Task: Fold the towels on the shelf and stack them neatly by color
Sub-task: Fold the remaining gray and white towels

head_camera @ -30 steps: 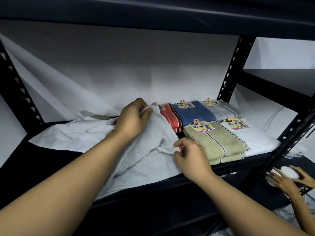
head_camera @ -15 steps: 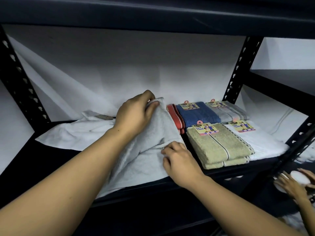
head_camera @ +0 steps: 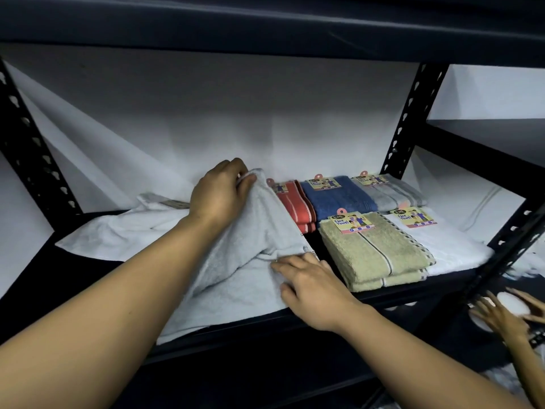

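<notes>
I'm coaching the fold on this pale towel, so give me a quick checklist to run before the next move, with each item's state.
1. Left hand grips the raised corner of the pale grey terry towel: ok.
2. Right hand pins the towel's lower edge: ok.
3. Towel lies flat, without wrinkles: not ok, bunched.
4. Towel clear of the folded red striped towel: not ok, it overlaps.
5. Folded olive-green towel undisturbed: ok.
6. Towel's far corners aligned: cannot tell.

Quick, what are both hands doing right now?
Left hand: grips a raised corner of the white towel.
Right hand: fingers straight, pressing on the same towel.
</notes>
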`<state>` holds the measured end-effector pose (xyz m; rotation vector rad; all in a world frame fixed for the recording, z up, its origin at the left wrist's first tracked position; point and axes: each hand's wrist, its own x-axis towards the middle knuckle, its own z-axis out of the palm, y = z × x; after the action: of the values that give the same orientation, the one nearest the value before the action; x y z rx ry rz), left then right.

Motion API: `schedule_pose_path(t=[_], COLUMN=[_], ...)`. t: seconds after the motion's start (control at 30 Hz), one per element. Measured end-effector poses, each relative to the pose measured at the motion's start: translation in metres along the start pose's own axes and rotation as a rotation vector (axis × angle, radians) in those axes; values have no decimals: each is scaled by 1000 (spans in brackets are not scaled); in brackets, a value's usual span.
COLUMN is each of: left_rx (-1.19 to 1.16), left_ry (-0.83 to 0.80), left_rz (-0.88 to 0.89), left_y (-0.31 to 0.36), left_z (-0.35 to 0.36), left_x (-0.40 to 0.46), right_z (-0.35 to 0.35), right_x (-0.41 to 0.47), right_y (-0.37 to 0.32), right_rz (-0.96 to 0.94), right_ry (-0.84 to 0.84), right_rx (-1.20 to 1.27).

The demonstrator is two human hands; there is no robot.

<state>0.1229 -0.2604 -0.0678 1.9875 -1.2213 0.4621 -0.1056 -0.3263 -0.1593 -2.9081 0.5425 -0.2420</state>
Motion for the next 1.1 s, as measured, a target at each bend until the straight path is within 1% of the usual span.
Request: schedule_pose_path(t=[0.1, 0.2, 0.3, 0.4, 0.53, 0.63, 0.77, 0.9, 1.0, 1.1], left_rx=[-17, -71, -167, -299, -450, -503, -534, -509, -405, -259], left_ry=[-39, -59, -40, -69, -121, -131, -122, -174, -170, -184], left_rz=[-42, -69, -92, -138, -187, -200, -223, -147, -91, -18], left_y=[-8, -10, 0, 13, 29, 35, 38, 40, 37, 25], left_z=[3, 4, 4, 5, 11, 17, 21, 32, 44, 58], left_x=[2, 4, 3, 0, -8, -15, -24, -44, -60, -68], right_z=[-1, -1, -3, -6, -8, -9, -12, -10, -8, -7], right_x=[2, 2, 3, 5, 12, 17, 19, 1, -26, -48], right_y=[-2, -6, -6, -3, -3, -1, 0, 11, 16, 18], right_rz=[29, 33, 59, 82, 91, 77, 66, 74, 109, 153], right_ry=[-28, -16, -24, -39, -69, -86, -101, 7, 103, 161], right_rx=[-17, -37, 51, 105, 94, 49, 87, 251, 275, 288])
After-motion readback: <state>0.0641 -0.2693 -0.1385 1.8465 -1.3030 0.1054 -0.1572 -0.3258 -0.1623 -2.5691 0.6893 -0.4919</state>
